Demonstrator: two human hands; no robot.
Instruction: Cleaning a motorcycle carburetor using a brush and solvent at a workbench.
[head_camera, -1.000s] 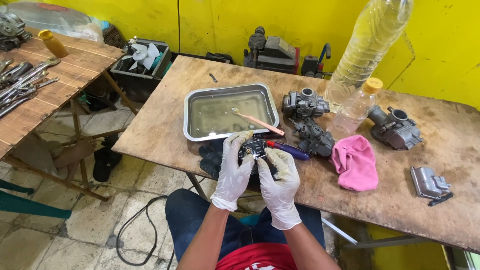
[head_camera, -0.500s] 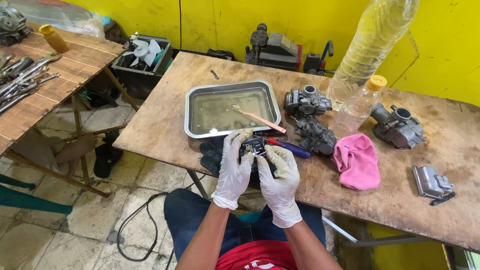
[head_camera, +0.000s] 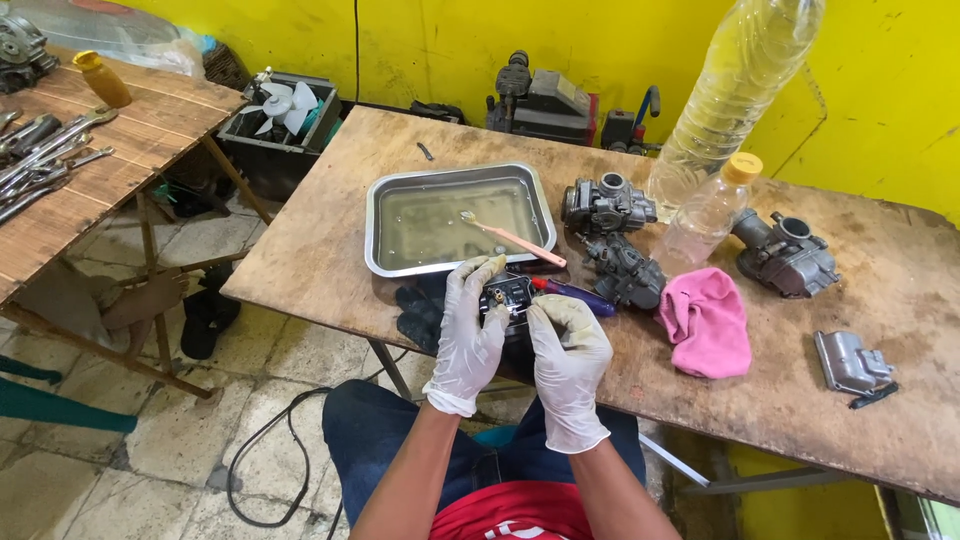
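A small dark metal carburetor part (head_camera: 508, 296), blocky with pale fittings on its top face, is sitting between both hands just above the near edge of the desk (head_camera: 330, 240). The left hand (head_camera: 466, 335), in a thin whitish glove, is curling its fingers around the part's left side and gripping it. The right hand (head_camera: 568, 362), gloved the same way, is closing on the part's right side, with the thumb pressing toward its top. Under the hands a dark glove or cloth (head_camera: 418, 310) is lying crumpled on the wood.

Just beside the part, a tool with a red and purple handle (head_camera: 572, 295) is resting flat on the desk. Behind it, a shallow rectangular steel tray (head_camera: 376, 215) is holding clear yellowish liquid, and a pink-handled toothbrush (head_camera: 515, 240) is leaning across its right rim. To the right, two grey cast carburetor bodies (head_camera: 607, 205) (head_camera: 622, 270) are standing close together, rough and grimy. A soft pink rag (head_camera: 706, 322) is lying bunched near them. Two clear plastic bottles, a big one (head_camera: 730, 95) and a small one with a yellow cap (head_camera: 712, 212), are standing behind. Further right, another carburetor (head_camera: 785, 253) and a grey metal bowl cover (head_camera: 850, 362) are sitting well apart. The desk is a worn, stained plywood sheet.
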